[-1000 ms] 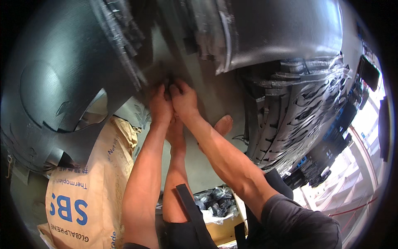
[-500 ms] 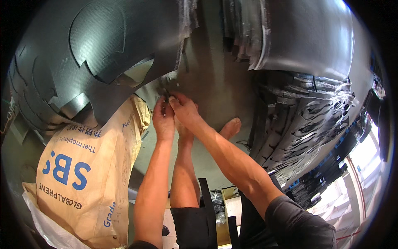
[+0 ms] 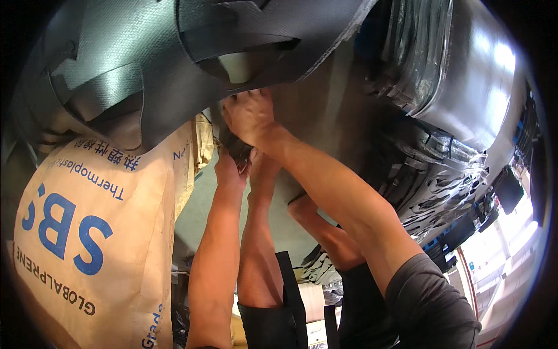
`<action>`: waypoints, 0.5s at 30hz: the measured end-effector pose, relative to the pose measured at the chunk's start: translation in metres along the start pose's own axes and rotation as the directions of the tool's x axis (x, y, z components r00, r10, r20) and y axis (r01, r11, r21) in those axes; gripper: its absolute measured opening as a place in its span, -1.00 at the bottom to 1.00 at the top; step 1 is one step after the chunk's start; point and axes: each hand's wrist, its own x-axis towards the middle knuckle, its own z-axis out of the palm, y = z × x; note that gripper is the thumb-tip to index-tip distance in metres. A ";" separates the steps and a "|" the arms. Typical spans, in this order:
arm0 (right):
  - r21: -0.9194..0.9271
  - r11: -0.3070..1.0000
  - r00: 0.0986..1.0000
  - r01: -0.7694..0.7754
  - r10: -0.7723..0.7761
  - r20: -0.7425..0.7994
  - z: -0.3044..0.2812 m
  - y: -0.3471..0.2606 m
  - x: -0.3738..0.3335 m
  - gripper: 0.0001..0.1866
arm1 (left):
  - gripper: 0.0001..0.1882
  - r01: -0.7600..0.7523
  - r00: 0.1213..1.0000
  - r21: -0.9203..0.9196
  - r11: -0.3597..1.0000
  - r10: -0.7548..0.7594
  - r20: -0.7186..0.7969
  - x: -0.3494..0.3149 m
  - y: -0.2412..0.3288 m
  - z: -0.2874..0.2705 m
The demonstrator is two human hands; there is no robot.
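Sack as landmark: big tan paper sack (image 3: pixel 87 232) with blue and dark print, standing full and bulging. We place everything else from it.

Left hand (image 3: pixel 232 168) is to the right of the sack's upper end, near it, not touching. We see its thumb and fingers closed together on a small dark piece (image 3: pixel 236 149); outline unclear, too shadowed for us to call the shape. So the piece sits just right of the sack's top, between our two hands.

Right hand (image 3: pixel 250 116) is farther up and right from the sack, knuckles toward us, fingertips at the lower edge of a large black textured sheet with curved cut-outs (image 3: pixel 168 102). We cannot tell whether those fingers pinch the sheet, only touch it, or hold something: the edge and the hand's own back hide the grip. Hands apart from each other, right one higher.

The black sheet spreads above the sack and hangs over its top end. Well apart, to the sack's far right, we have a smooth glossy dark sheet (image 3: pixel 482 87) draped over layered edges, and below that a stack of dark sheets with wavy slots (image 3: pixel 430 198).

Bare greenish-grey floor (image 3: pixel 200 215) shows beside the sack's right side. Further right of the sack we get both forearms, bare legs and black shorts (image 3: pixel 261 326), plus a dark grey sleeve (image 3: pixel 427 302).
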 end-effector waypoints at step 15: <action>0.333 0.901 0.888 -0.279 0.109 0.447 0.015 -0.025 -0.090 -0.74 | -0.69 0.050 0.992 -0.195 0.980 -0.025 0.127 0.021 0.017 -0.013</action>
